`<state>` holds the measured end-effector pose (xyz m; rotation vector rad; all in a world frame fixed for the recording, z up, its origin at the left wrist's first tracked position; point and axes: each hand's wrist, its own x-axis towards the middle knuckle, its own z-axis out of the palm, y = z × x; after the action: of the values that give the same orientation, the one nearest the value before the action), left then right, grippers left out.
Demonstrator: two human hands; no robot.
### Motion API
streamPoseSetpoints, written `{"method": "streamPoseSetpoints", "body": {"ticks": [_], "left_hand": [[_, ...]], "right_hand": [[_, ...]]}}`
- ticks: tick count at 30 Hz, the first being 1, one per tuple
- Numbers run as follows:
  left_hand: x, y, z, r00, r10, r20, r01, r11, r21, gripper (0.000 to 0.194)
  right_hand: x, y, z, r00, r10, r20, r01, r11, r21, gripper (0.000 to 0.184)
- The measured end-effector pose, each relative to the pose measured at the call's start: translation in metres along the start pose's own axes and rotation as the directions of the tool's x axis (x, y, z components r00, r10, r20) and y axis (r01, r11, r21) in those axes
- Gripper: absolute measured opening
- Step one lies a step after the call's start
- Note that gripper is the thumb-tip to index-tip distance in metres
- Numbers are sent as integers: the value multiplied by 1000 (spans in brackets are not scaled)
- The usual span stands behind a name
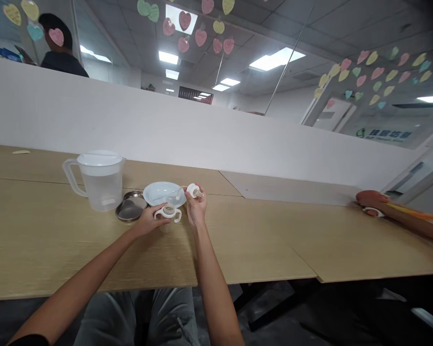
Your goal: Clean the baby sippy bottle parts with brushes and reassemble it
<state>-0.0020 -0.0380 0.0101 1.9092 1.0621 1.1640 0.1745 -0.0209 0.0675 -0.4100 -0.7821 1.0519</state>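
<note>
My left hand (pixel 147 222) is closed around a clear baby bottle (pixel 169 210) that has white side handles and an uncovered mouth. The bottle stands upright over the table, and whether it touches the top I cannot tell. In my right hand (pixel 197 207) is a white bottle cap (pixel 192 190), tilted, with a thin straw seeming to run from it to the left. Just behind the bottle lies a white bowl (pixel 151 193) with something clear inside. Left of that are a round steel dish (pixel 130 209) and a clear plastic pitcher (pixel 104 187) with a white lid.
The wooden table (pixel 256 240) runs along a low white wall (pixel 202 139) with glass above. At the far right another person's arm (pixel 400 214) rests on the table near a white ring-like object (pixel 373 211). A person (pixel 59 48) is behind the glass.
</note>
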Motion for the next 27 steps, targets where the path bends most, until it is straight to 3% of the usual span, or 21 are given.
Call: {"method": "streamPoseSetpoints", "body": {"ticks": [6, 16, 20, 27], "left_hand": [[0, 2, 0, 1000, 23, 3, -23, 1000, 13, 80], [-2, 7, 1, 1000, 6, 4, -5, 999, -49, 83], [-1, 8, 0, 1000, 14, 4, -14, 1000, -13, 82], [1, 7, -1, 1000, 18, 0, -18, 999, 39, 85]], "right_hand": [[4, 10, 0, 999, 48, 22, -48, 999, -1, 65], [14, 34, -18, 1000, 17, 14, -14, 982, -191, 59], [20, 42, -26, 999, -36, 5, 35, 940, -339, 57], [24, 50, -36, 988, -84, 130, 143, 810, -568, 49]]}}
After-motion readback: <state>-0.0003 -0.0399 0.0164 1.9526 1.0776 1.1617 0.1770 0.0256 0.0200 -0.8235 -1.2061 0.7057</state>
